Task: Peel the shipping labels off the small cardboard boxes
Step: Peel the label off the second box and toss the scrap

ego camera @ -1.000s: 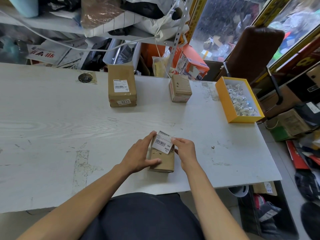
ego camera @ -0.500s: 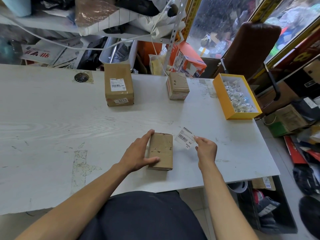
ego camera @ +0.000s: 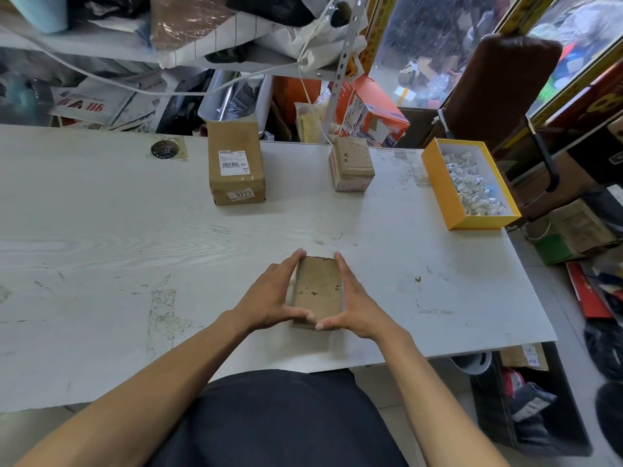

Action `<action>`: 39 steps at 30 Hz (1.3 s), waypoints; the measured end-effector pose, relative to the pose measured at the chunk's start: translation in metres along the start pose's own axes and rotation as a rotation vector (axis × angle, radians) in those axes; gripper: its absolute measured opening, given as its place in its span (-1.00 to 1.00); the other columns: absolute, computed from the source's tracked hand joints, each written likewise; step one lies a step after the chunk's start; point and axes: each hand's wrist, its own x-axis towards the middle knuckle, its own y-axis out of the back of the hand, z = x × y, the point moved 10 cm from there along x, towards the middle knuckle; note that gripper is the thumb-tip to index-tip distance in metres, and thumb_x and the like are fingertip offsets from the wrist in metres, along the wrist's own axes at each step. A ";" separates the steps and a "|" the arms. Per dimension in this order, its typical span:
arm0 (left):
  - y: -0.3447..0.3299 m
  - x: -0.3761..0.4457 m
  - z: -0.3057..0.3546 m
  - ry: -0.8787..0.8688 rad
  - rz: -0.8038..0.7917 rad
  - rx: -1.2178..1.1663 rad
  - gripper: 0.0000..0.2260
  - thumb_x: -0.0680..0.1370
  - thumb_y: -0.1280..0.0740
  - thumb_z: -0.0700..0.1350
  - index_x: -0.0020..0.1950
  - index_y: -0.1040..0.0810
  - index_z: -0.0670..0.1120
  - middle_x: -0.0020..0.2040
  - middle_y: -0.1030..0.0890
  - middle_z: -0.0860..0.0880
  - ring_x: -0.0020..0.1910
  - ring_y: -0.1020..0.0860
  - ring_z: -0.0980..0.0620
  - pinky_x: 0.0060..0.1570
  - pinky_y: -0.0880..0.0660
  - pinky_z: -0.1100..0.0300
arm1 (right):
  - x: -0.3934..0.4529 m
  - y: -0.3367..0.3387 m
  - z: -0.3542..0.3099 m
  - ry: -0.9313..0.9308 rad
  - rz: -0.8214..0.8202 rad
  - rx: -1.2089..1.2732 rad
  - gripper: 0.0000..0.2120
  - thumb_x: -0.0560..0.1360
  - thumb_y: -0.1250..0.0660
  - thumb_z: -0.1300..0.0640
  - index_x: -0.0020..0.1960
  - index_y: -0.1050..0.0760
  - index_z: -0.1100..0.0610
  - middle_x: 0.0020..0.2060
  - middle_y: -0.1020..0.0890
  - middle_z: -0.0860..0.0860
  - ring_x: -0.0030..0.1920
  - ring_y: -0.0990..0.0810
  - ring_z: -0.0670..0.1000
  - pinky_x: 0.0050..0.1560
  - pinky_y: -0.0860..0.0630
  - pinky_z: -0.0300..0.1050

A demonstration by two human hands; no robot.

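Fingers [ego camera: 286,264] of both hands flank the bare cardboard box [ego camera: 317,291], thumbs meeting.

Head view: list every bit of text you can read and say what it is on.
"0275": small sticker on the front face of the far-left cardboard box.
"MX": shipping label on that box's top; its barcode digits and other lines are too small to read.
Box held by both hands: no text visible.
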 end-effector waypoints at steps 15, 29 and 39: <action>0.018 0.061 0.010 0.003 0.090 0.119 -0.54 0.31 -0.41 0.35 -0.19 -0.41 -0.01 -0.23 -0.47 0.07 -0.17 -0.40 0.02 -0.25 -0.36 0.07 | 0.041 0.053 -0.004 -0.090 0.410 -0.020 -0.45 0.41 -0.48 -0.09 0.34 -0.40 -0.06 -0.08 -0.61 -0.06 0.01 -0.60 0.03 0.04 -0.54 0.02; 0.005 0.032 0.011 0.041 -0.082 0.035 -0.34 0.26 -0.54 0.28 0.25 -0.42 0.07 0.09 -0.49 0.08 0.10 -0.44 0.02 0.01 -0.46 0.07 | 0.027 0.023 -0.007 0.037 0.052 -0.127 0.13 0.15 -0.63 -0.15 0.54 -0.04 -0.15 0.42 -0.38 -0.07 0.35 -0.39 0.00 0.30 -0.41 -0.06; 0.010 0.040 0.027 -0.028 0.009 0.189 -0.34 0.50 -0.25 0.30 0.47 -0.39 -0.08 0.42 -0.45 -0.06 0.38 -0.35 -0.07 0.32 -0.36 0.02 | 0.042 0.030 -0.027 0.098 0.023 -0.096 0.13 0.28 -0.55 -0.18 0.58 0.16 -0.15 0.52 -0.25 -0.11 0.45 -0.29 -0.11 0.36 -0.36 -0.11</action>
